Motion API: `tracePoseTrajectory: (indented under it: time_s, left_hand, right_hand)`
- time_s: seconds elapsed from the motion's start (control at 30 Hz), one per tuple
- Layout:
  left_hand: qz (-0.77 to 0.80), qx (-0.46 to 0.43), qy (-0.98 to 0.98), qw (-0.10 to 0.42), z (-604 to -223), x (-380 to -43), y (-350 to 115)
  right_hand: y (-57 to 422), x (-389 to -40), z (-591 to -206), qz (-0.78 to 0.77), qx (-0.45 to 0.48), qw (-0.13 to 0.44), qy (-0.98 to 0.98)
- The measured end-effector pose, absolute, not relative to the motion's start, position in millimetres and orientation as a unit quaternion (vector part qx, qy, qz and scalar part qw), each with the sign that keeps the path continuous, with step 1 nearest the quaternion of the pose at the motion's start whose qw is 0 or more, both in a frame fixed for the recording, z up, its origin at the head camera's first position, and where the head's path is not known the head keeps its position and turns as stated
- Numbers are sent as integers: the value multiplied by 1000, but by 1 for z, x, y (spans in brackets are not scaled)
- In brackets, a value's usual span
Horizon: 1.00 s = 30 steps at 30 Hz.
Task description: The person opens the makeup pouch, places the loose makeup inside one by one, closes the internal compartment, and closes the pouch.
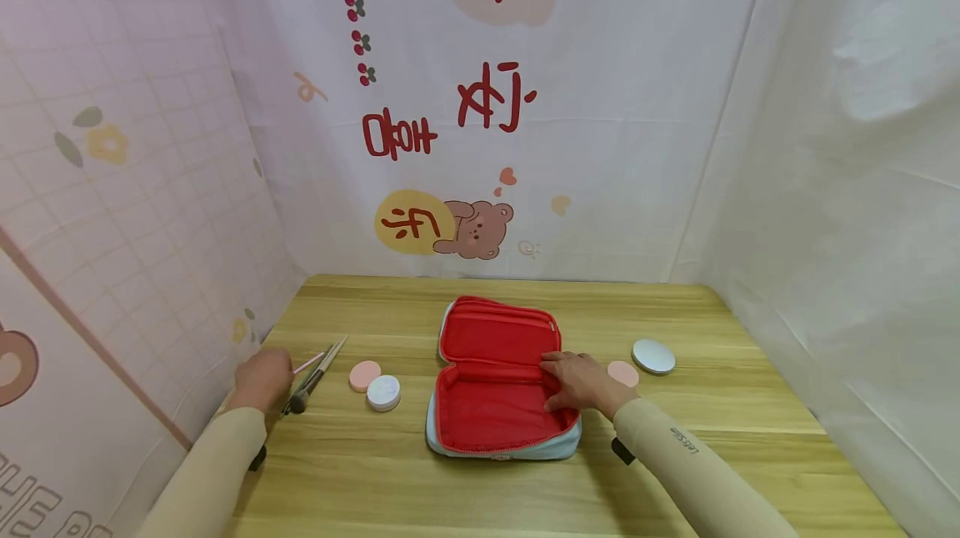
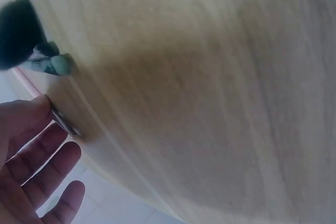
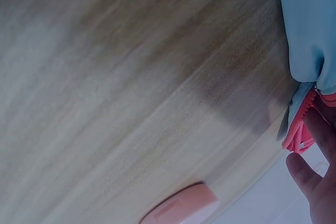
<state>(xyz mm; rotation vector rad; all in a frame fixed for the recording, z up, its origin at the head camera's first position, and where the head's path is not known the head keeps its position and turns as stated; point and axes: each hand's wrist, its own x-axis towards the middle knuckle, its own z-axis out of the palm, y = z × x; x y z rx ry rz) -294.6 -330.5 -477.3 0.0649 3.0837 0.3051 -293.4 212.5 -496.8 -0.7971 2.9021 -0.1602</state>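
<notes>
At the left of the table, my left hand (image 1: pixel 264 379) pinches a thin makeup brush with a pink handle (image 1: pixel 308 363) between thumb and index finger. The other fingers are spread in the left wrist view. Beside it lie more makeup brushes (image 1: pixel 318 377), one with a thick dark bristle head (image 2: pixel 20 32). In the middle, a light blue cosmetic bag (image 1: pixel 504 417) with a red lining lies unzipped, its lid folded back. My right hand (image 1: pixel 581 382) rests on the bag's right side near the hinge, fingers extended over the edge, partly inside.
Between brushes and bag sit a pink round case (image 1: pixel 364 375) and a white round case (image 1: pixel 384 393). Right of the bag are another pink case (image 1: pixel 622 373), partly behind my right hand, and a silver round case (image 1: pixel 654 356). White printed curtains (image 1: pixel 600 146) surround the table.
</notes>
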Motion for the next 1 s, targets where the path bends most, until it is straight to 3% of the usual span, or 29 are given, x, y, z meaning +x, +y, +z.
tracePoseTrajectory:
  time_s: [0.27,0.67,1.0]
  left_hand:
    - [96,17,995,20,-479,-290,-331]
    - [100,42,993,-40,-473,-292,-329]
    - [122,45,991,-39,-459,-306,-324]
  right_hand:
    - [210,-295,-497,-51,-264,66,961]
    - [211,-295,-494,-52,-271,63,959]
    - [213,-293,-493,-61,-275,65,957]
